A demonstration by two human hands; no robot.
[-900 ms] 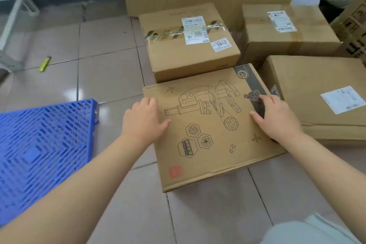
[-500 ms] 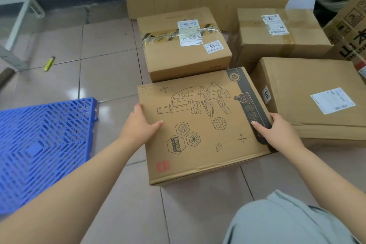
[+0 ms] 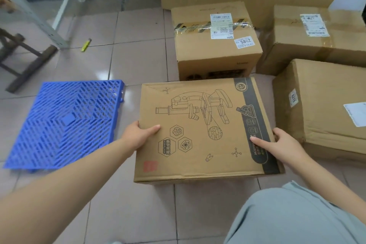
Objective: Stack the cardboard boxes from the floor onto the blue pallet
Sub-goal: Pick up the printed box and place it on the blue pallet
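The microscope box sits between both hands: the left hand grips its left edge with the thumb on top, and the right hand clasps its right edge over the dark band. This looks like the pick-up of 1 box. The blue pallet lies bare on the floor just left of the left hand, so the next move calls for lifting and carrying leftward.

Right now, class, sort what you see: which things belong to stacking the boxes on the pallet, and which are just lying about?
Belonging to the job:
microscope box, in the grip of the left hand and right hand
blue pallet
box labelled 5842
two more labelled boxes

Lying about:
yellow lighter
metal frame leg
wooden stand
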